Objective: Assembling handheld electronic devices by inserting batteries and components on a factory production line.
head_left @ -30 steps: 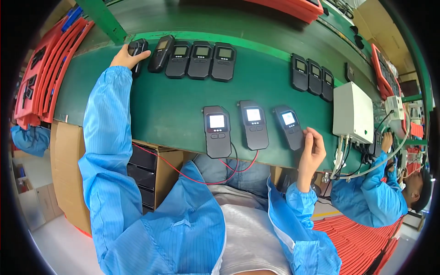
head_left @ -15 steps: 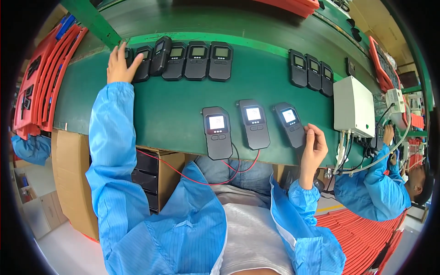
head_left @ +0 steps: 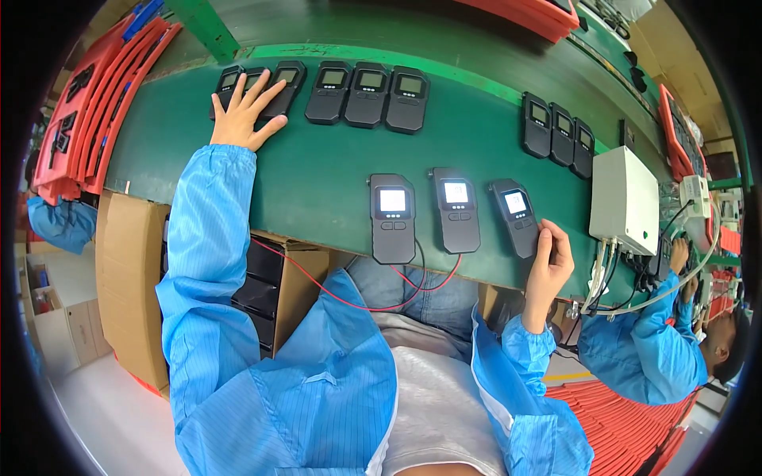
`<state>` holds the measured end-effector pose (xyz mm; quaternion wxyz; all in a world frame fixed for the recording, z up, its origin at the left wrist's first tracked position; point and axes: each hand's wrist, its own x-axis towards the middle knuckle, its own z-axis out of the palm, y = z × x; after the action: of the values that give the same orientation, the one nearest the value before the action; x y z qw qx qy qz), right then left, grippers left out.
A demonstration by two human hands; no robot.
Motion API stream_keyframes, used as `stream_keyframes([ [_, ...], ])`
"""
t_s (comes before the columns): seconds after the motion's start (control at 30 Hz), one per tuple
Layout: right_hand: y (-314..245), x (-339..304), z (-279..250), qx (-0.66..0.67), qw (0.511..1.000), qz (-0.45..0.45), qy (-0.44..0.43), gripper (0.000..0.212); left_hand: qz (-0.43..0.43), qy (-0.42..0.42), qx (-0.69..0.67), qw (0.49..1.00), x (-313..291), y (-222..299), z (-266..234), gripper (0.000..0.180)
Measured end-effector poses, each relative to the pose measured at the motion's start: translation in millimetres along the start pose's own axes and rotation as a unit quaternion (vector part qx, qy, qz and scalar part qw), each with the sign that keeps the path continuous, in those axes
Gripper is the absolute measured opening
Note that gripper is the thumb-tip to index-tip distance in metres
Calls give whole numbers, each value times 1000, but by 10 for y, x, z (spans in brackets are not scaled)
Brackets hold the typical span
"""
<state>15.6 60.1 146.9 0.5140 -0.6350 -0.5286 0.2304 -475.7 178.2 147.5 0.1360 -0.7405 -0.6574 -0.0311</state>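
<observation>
My left hand [head_left: 242, 117] is open, fingers spread over the left three dark handheld meters at the back left; the leftmost meter [head_left: 228, 86] and a slanted one [head_left: 283, 89] show around the fingers. Just right of them, three more meters [head_left: 367, 97] stand side by side, screens unlit. Near the front edge lie three meters with lit screens: a left one [head_left: 392, 230], a middle one [head_left: 456, 218] and a right one [head_left: 517, 224]. My right hand [head_left: 552, 258] is closed, thumb and fingers at the lower right edge of the right lit meter. Its palm side is hidden.
Three unlit meters [head_left: 561, 131] sit at the back right, near a white box [head_left: 625, 194] with cables. A red cable [head_left: 333, 295] loops over the front edge. Red trays [head_left: 75, 127] stack at far left. A co-worker's blue sleeve [head_left: 647, 349] is at right.
The view has shifted slightly. My left hand has gone from beside the row's left end onto the left three meters. A gap now separates these from the three to their right.
</observation>
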Motion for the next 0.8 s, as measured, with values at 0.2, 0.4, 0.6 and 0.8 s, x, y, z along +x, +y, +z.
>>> stream_keyframes([
  [0.2, -19, 13, 15, -10, 1000, -9, -6, 18, -15, -20, -23, 999, 72, 66, -13, 80],
  [0.4, -59, -26, 22, -11, 1000, -13, -4, 18, 41, 38, -76, 996, 234, 298, 8, 83],
  [0.6, 7, -2, 2, -23, 1000, -14, -1, 18, 36, 163, -148, 975, -162, 164, -234, 59],
  [0.8, -3, -14, -9, -13, 1000, 3, 25, 17, -138, 138, -119, 974, -2626, -267, -279, 41],
])
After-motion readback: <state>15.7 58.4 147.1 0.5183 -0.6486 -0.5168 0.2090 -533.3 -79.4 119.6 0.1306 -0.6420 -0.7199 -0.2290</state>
